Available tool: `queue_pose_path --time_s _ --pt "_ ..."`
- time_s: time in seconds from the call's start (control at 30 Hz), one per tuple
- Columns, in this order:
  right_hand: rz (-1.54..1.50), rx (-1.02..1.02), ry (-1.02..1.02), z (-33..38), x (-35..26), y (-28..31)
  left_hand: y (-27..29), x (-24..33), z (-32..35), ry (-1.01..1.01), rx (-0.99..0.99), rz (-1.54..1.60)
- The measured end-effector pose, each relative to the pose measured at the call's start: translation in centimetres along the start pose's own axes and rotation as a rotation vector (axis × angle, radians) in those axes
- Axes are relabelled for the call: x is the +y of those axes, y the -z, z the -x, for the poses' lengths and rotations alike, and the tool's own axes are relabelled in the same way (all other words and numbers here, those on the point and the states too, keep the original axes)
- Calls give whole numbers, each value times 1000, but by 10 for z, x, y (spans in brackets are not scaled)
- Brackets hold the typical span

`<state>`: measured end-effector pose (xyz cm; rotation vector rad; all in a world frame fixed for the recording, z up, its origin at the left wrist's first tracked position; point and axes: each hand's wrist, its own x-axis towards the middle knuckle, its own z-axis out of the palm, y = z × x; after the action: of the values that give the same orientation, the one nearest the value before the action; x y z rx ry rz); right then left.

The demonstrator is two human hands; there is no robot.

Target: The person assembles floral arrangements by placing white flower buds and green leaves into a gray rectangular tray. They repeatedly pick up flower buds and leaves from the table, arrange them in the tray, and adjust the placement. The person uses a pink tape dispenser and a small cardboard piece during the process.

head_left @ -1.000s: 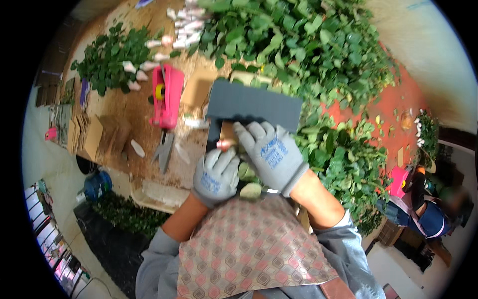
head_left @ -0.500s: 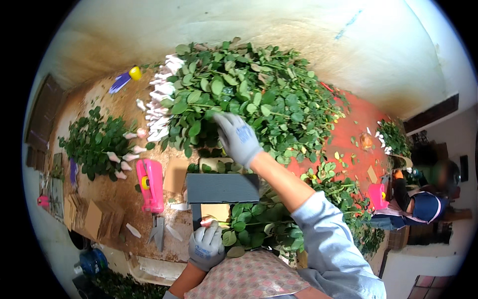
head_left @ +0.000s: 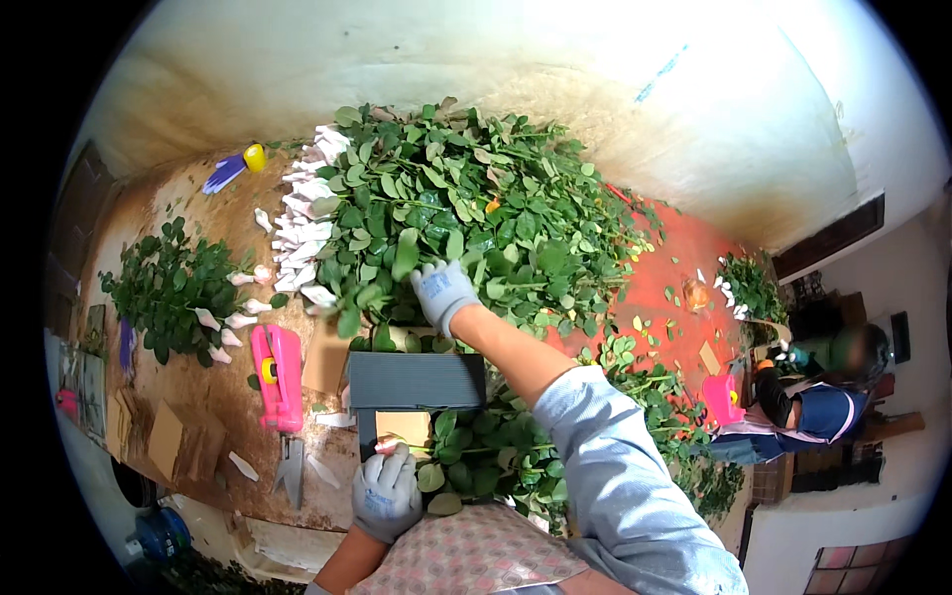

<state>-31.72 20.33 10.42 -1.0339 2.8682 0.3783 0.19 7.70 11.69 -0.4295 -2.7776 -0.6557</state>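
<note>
Reaching right hand (head_left: 442, 292), fingers closing on a stem in the leafy pile (head_left: 476, 218): best taken singly; left hand (head_left: 385, 493) curled loosely beside the dark box (head_left: 416, 381).

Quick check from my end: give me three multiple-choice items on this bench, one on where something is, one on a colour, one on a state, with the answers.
1. Where is the right hand?
A. in the big leafy pile
B. on the pink tool
C. on the floor

2. What colour is the tool left of the dark block?
A. green
B. pink
C. black

3. What is the left hand doing?
A. hanging free in the air
B. gripping the scissors
C. resting at the near bench edge, fingers by a pink-tipped stem

Answers:
1 A, the glove lies among the leaves.
2 B, its body is bright pink.
3 C, the glove sits just below the block, apart from the scissors.
</note>
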Motion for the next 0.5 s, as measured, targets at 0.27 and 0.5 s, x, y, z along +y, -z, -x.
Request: queue_pose_path --time_s 0.27,0.5 --pt "-83 -366 -18 33 13 -63 -1 1 5 51 -20 4" --pt "-22 -295 -109 44 17 -80 -6 -2 11 42 24 26"
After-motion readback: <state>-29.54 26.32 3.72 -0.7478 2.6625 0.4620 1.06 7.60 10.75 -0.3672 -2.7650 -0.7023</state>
